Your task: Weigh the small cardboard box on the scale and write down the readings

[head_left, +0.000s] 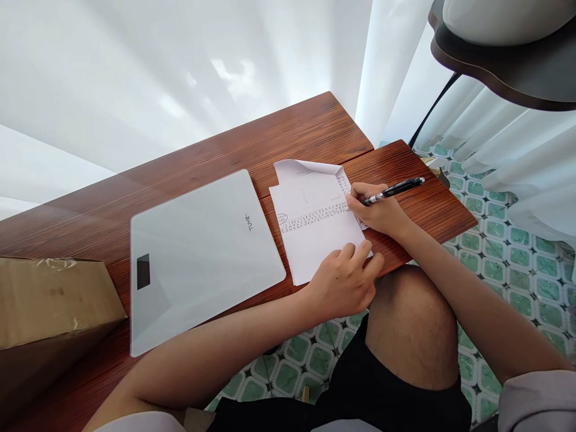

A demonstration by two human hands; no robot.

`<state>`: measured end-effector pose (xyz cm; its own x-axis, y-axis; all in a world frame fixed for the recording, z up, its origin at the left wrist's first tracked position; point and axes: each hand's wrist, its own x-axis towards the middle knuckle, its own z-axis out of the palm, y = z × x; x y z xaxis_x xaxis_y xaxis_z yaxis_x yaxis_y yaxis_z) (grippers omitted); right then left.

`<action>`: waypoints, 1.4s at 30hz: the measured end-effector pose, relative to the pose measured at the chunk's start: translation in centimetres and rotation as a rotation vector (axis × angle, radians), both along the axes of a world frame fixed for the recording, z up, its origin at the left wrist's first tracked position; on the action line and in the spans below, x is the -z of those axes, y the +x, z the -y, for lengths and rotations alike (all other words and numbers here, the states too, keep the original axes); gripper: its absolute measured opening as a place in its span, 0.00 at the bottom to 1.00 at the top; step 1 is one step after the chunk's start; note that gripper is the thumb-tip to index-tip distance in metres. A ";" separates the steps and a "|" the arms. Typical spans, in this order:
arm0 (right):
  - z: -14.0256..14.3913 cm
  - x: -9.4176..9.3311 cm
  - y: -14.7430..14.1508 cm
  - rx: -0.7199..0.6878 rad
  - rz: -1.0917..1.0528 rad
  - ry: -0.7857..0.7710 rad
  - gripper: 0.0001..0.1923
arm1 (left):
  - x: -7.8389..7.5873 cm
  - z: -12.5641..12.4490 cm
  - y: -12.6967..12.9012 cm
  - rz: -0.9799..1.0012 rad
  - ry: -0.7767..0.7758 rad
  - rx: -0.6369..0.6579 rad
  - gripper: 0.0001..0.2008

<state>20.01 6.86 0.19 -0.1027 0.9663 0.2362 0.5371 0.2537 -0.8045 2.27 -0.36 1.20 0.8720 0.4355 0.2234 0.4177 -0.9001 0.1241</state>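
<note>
My right hand is closed around a black pen, whose tip end points down to the left at the right side of a white sheet of paper. Rows of small handwritten numbers run across the middle of the sheet, with a circled mark at its left edge. Its far edge curls up, and other paper appears to lie beneath. My left hand rests at the sheet's near right corner, empty, with its fingers apart and slightly bent.
Left of the paper, a white glass scale with a dark display lies on the brown wooden table. A cardboard box stands at the far left. White curtains hang behind. A dark wavy-edged stand is at upper right.
</note>
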 end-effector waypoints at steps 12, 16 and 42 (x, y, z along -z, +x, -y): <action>0.1 -0.1 -0.1 0.025 0.006 0.010 0.17 | 0.0 0.0 0.1 0.007 0.005 -0.008 0.11; 0.1 -0.2 -0.2 0.022 -0.018 -0.032 0.17 | 0.0 0.0 0.1 -0.015 -0.014 -0.007 0.11; -0.3 0.7 0.6 0.296 0.039 0.072 0.17 | 0.3 0.2 0.1 -0.053 -0.025 0.005 0.06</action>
<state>20.63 7.17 -0.50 0.1703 0.9363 0.3070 0.6264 0.1377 -0.7673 2.38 -0.59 0.88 0.8844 0.4361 0.1660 0.4200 -0.8990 0.1240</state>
